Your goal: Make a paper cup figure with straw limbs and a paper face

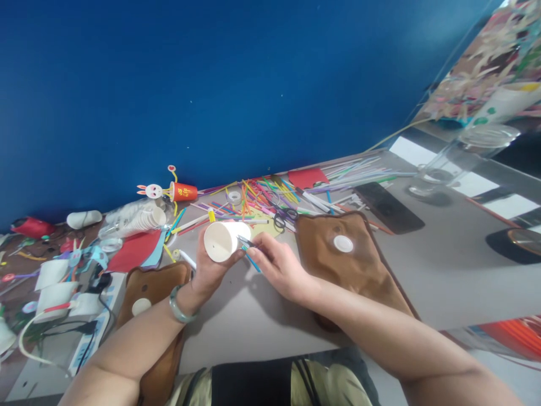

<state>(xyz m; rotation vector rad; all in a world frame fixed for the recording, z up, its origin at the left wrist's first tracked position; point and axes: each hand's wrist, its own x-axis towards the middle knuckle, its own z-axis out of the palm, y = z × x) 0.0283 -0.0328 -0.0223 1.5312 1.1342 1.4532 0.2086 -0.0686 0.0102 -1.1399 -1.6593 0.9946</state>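
Observation:
My left hand (210, 270) is wrapped round a white paper cup (217, 242), which lies tilted with its open mouth toward me. A small dark spot shows inside the cup. The fingers of my right hand (274, 262) pinch a small tool with a pointed metal tip (244, 241), which meets the cup's side; its exact kind is unclear. A thin blue stick (253, 262) pokes out below those fingers, and I cannot tell whether it is held or part of the tool. Behind the cup lie dark-handled scissors (285, 217).
Brown hot-water bags (355, 265) flank my hands. Coloured sticks (264, 194), a tape roll (234, 197) and a black phone (386, 207) lie farther back. Stacked paper cups (139, 223), a red decorated cup (184, 192) and a power strip (95, 324) are leftward; a glass jar (456, 163) stands right.

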